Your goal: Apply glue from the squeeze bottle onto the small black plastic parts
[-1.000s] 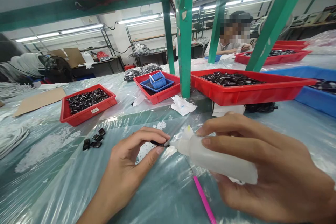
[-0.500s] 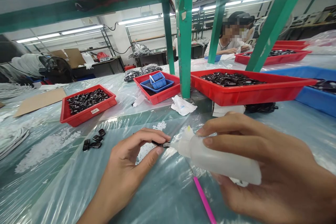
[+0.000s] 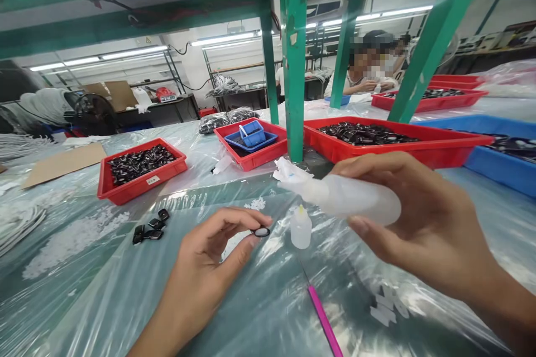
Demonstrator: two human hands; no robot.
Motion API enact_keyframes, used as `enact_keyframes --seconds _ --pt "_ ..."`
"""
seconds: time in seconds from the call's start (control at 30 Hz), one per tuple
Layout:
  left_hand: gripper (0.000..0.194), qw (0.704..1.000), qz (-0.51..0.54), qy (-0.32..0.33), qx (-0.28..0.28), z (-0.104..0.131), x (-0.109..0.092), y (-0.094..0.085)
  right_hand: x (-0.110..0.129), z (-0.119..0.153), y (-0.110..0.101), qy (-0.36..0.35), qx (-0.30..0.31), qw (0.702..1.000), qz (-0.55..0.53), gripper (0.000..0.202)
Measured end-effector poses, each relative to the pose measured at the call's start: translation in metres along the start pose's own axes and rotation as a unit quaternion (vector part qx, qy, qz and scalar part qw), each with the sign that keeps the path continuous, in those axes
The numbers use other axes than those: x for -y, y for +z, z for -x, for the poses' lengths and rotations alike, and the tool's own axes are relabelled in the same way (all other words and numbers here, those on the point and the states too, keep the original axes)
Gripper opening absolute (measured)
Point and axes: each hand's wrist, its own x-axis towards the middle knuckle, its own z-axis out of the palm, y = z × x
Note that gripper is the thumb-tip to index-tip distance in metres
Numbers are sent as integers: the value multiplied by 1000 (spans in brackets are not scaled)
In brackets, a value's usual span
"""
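Between thumb and fingertips, my left hand (image 3: 218, 256) pinches a small black oval part (image 3: 262, 232) with a pale face. My right hand (image 3: 422, 223) is wrapped round a translucent white squeeze bottle (image 3: 364, 198), which lies tilted with its nozzle to the left, apart from the part. A second, smaller white bottle (image 3: 301, 228) with a yellowish tip stands upright between my hands. Below it on the plastic sheet lies a pink-handled pick (image 3: 322, 318) with a thin metal shaft. Several small white pieces (image 3: 388, 305) rest under my right wrist.
Several glossy black parts (image 3: 153, 226) lie left of my left hand. Red trays (image 3: 142, 189) and a blue tray (image 3: 498, 170) of black parts line the back. A green post (image 3: 295, 78) rises mid-bench beside crumpled tissue (image 3: 287, 170). A person (image 3: 368, 70) sits beyond.
My right hand has lifted the squeeze bottle up and away from the black oval part, uncovering the small upright bottle and the white pieces. My left hand has tilted the part's pale face into view.
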Motion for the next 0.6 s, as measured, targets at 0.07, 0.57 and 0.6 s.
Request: enact_keyframes --seconds 0.07,0.57,0.6 --pt "19 1000 -4 6 -4 -1 -1 -1 1 4 1 -8 25 1000 14 37" --pt "16 999 -26 17 -32 1 -2 -2 9 8 5 -51 85 991 91 38" --pt "16 999 -26 18 -31 1 -2 -2 9 7 5 -58 85 990 93 38"
